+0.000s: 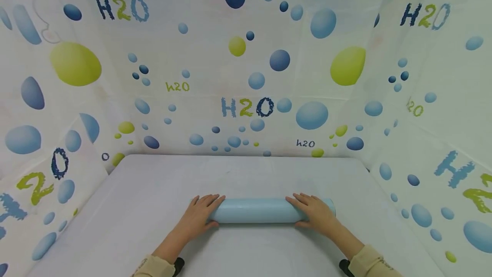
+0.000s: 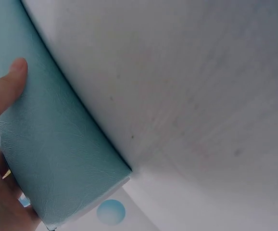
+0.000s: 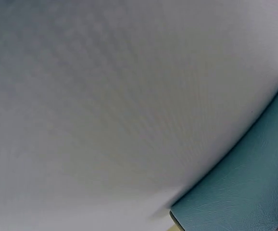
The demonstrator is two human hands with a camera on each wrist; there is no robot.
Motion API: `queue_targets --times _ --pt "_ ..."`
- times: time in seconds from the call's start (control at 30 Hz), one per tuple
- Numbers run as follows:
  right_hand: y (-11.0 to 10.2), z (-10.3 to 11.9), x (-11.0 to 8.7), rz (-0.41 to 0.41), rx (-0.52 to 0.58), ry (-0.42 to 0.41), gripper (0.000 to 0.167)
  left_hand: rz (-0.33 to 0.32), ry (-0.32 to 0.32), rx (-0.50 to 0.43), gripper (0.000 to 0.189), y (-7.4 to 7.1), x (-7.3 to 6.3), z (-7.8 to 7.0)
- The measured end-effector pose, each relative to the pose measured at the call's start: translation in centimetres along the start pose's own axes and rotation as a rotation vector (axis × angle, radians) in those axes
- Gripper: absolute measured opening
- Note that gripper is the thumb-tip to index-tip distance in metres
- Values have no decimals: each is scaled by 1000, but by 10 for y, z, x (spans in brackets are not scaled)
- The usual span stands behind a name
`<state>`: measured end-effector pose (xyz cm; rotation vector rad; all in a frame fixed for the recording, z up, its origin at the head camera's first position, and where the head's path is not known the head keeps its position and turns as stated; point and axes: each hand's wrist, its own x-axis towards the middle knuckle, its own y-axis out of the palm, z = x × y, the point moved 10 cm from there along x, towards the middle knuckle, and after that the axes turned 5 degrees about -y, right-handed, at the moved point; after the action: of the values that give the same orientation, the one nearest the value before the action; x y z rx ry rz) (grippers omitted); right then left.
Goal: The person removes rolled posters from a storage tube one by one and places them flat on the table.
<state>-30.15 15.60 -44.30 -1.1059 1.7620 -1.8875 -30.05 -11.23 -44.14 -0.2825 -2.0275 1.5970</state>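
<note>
A light-blue roll of leather-like sheet (image 1: 255,210) lies crosswise on the white table. My left hand (image 1: 197,217) holds its left end, the thumb on the near side and the fingers over the top. Near the right end, my right hand (image 1: 319,213) grips it in the same way, leaving a short stretch beyond the hand. In the left wrist view, the thumb (image 2: 6,91) lies against the grained surface, with other fingers around the far side. The right wrist view shows the roll (image 3: 245,187), but almost all of that hand is hidden.
The white tabletop (image 1: 238,178) runs back to a wall sheet (image 1: 207,54) printed with blue and green drops and H2O lettering. Similar sheets stand at the left and right sides. Beige sleeves (image 1: 153,266) and dark wrist straps show at the front.
</note>
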Motion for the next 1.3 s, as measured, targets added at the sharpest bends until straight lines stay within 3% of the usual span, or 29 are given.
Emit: queue_targets --times 0.27,0.63,0.9,1.3 --pt "0 -9 6 -52 -46 -62 82 -27 0 29 74 4 11 1" --pt "3 -26 14 -43 -54 -80 80 -57 9 62 73 10 24 1" --pt "5 -42 14 -43 -28 -82 77 -64 7 88 72 13 36 -6" --pt "1 -69 3 -140 -42 -128 77 -58 0 105 73 25 61 -21"
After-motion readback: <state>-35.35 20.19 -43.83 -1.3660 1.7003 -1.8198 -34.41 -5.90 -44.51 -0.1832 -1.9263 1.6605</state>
